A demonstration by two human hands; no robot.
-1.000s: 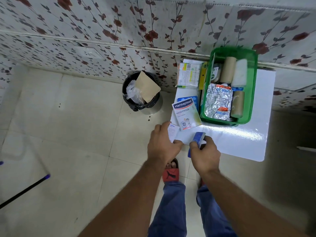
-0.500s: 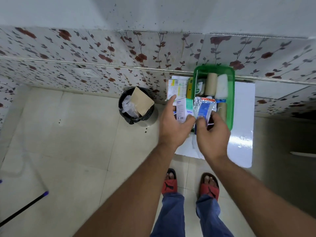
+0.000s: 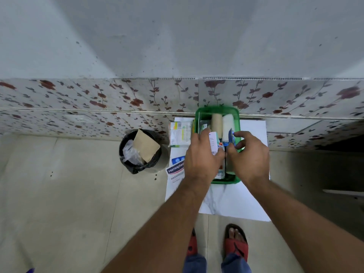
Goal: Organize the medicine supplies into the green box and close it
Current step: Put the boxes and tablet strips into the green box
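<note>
The open green box (image 3: 216, 110) stands on a white table (image 3: 236, 201) against the wall, with a tan bandage roll (image 3: 216, 123) and a white roll (image 3: 228, 125) inside. Both hands hover over the box. My left hand (image 3: 202, 158) grips a white and teal medicine carton (image 3: 213, 142). A small blue packet (image 3: 230, 137) is pinched upright in my right hand (image 3: 248, 156). A Hansaplast box (image 3: 175, 172) lies on the table left of the green box, partly under my left wrist. A strip pack (image 3: 180, 133) sits further back.
A black-lined bin (image 3: 140, 152) holding brown cardboard and plastic stands on the floor left of the table. The flowered wall (image 3: 98, 99) runs right behind the table. My sandalled feet (image 3: 235, 243) are on the tile floor below the table's front edge.
Both hands rose from the table's front edge to above the green box, carrying the carton and the blue packet. The camera tilted up towards the wall.
</note>
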